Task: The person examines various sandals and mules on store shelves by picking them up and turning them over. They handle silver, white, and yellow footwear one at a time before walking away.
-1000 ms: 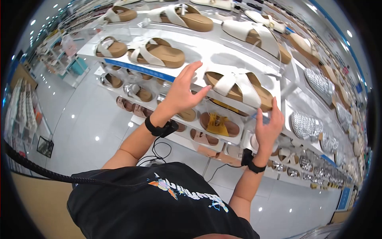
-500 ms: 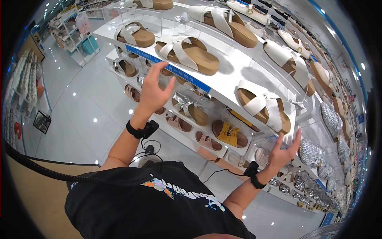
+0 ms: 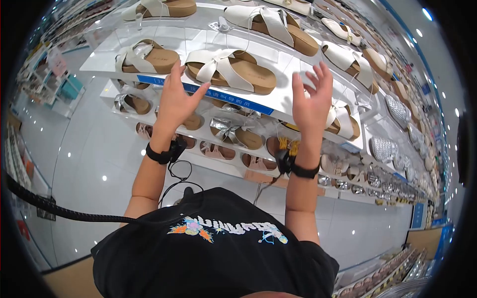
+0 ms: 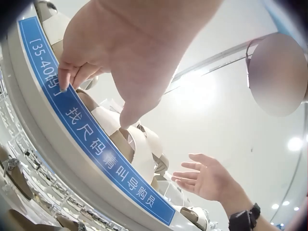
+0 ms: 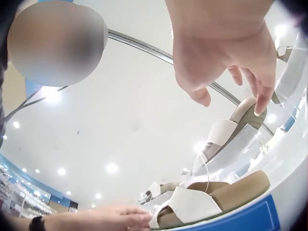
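Note:
A white cross-strap sandal with a tan footbed (image 3: pixel 256 78) stands on the white shelf between my two hands. My left hand (image 3: pixel 176 104) is at its left end, thumb and fingers apart, in front of the blue label strip. In the left wrist view, the fingertips (image 4: pixel 64 85) overlap that strip. My right hand (image 3: pixel 312 107) is raised beyond the sandal's right end, its fingers spread and holding nothing. It partly covers another white sandal (image 3: pixel 348 124) farther right. A third white sandal (image 3: pixel 161 58) lies just beyond the left fingertips.
The blue label strip (image 3: pixel 238 101) runs along the shelf's front edge. More white sandals (image 3: pixel 298 39) stand on a higher tier, with thin cords by them. Lower shelves hold silver sandals (image 3: pixel 247 138) and pink ones. Cables (image 3: pixel 180 181) hang by the wrists.
Both hands were around the right-hand sandal's two ends; they have moved left to the middle sandal. The right hand has left the right sandal's end and risen. The head view has shifted too.

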`<state>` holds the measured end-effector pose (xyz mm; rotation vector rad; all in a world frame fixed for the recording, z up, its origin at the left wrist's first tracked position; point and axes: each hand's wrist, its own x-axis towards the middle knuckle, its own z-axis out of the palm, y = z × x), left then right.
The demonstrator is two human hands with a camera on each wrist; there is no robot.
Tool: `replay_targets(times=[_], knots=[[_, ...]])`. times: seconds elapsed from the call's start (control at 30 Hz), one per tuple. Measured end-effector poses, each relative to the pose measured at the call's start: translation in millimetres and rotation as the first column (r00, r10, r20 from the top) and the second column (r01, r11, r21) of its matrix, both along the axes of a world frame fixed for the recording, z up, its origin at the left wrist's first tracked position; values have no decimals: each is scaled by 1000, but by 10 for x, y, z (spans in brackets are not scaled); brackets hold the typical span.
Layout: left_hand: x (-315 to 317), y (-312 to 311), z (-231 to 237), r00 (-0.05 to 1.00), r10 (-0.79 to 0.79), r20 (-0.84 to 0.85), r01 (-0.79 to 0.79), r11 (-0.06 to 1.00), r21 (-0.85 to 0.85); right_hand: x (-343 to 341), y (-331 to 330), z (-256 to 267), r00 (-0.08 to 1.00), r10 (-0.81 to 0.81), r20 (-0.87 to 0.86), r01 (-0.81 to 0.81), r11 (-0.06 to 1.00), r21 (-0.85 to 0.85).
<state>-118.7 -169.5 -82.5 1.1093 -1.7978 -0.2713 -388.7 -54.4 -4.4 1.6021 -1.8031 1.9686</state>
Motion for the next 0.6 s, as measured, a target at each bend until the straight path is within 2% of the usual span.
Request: replay_targets(times=[0.07,0.17,0.2,0.27,0.33,0.43,0.6], knots=[[31,-137,-37,995,-100,-21,100,995,-15,-39,-200,61,996,-86,9,85,996,28],[89,-155,42,993,-114,-34,117,991,65,-202,-425,115,977,-79,199,53,990,133],[112,-177,65,993,-112,-49,115,991,68,-259,-482,109,980,-77,184,52,989,136],[164,-196,82,989,-149,-6,149,988,50,-278,-554,126,910,120,396,-156,986,61],[203,-211,131,991,-137,-8,137,988,70,-277,-601,156,920,118,374,-152,986,63],[226,-247,150,981,-192,2,192,981,17,-320,-692,204,837,87,540,-85,996,-29],[211,-307,-32,984,-177,19,178,980,-90,-432,-816,224,836,137,532,-80,988,-130]])
